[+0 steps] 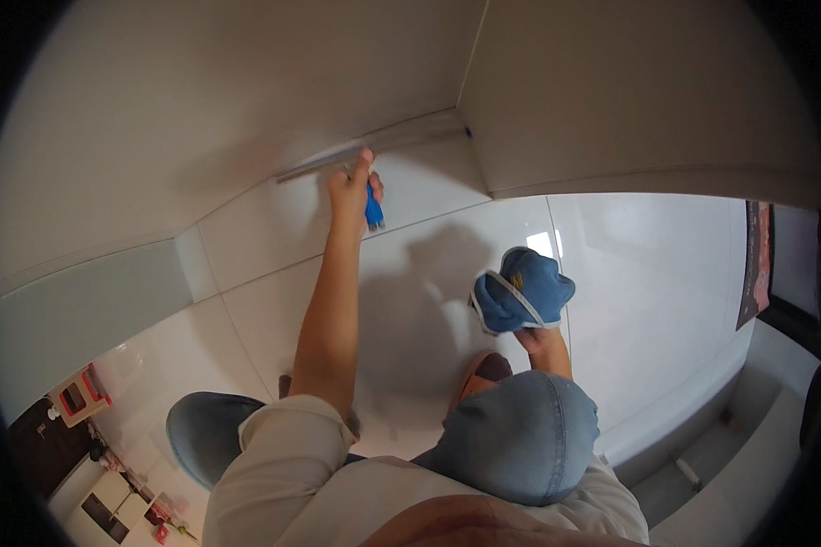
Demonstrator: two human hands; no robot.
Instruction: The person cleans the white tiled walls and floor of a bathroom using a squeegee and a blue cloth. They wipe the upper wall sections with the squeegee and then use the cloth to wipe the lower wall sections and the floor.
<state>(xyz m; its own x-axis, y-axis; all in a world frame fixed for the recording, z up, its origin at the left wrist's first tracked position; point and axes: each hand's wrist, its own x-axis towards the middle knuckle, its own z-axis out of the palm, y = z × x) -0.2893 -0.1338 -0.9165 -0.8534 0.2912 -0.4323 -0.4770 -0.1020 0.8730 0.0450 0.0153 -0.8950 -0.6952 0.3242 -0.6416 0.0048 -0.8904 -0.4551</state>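
My left hand (357, 188) grips the blue handle (374, 208) of a long, thin-bladed tool, perhaps a squeegee or scraper. Its narrow strip (311, 169) lies along the foot of the pale wall or panel. Under my right hand's wrist side hangs nothing; a blue cloth with white edging (530, 290) covers the fingers of my right hand (535, 336), which holds it above the tiled floor (410, 260). How the covered fingers grip the cloth is hidden.
Pale panels (622, 102) rise ahead and meet in a corner, where a small dark blue thing (468, 132) lies. My sandalled foot (486, 372) stands below. A mat (756, 267) is at the right, and shelves with small items (113, 506) at the lower left.
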